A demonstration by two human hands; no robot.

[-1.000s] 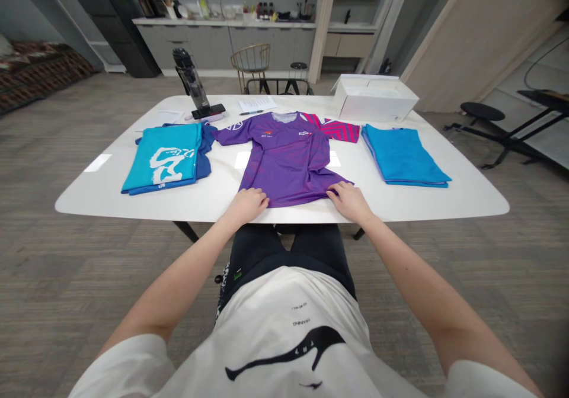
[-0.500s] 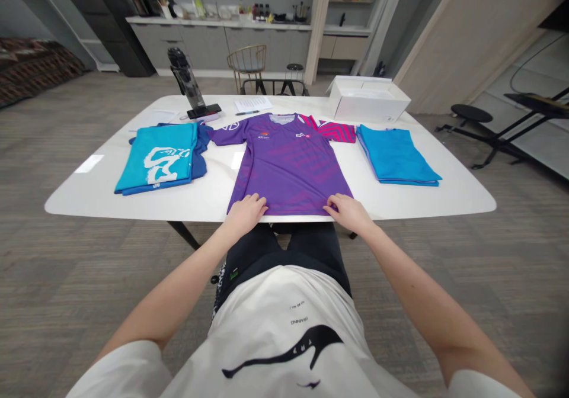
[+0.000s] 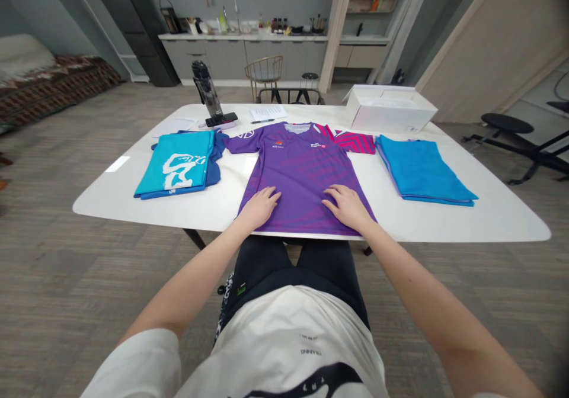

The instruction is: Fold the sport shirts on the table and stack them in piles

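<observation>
A purple jersey with pink patterning (image 3: 302, 167) lies flat and face up on the white table (image 3: 106, 193), its hem at the near edge. One sleeve, striped pink (image 3: 353, 142), lies at the far right of the jersey. My left hand (image 3: 260, 207) and my right hand (image 3: 347, 206) rest palm down on the jersey's lower front, gripping nothing. A folded turquoise shirt with a white print (image 3: 175, 161) lies left of my left hand. A folded blue cloth garment (image 3: 422, 173) lies right of my right hand.
At the table's far side stand an open white box (image 3: 389, 109), a tall bottle (image 3: 207, 93), a phone (image 3: 221, 119) and papers with a pen (image 3: 268, 114). Beyond the table are a gold chair (image 3: 265, 75), a kitchen counter (image 3: 244, 38) and a black stool (image 3: 507, 124).
The jersey's bunched hem has spread flat toward the near table edge. Both hands have slid from the hem up onto the jersey's front. The view has shifted slightly.
</observation>
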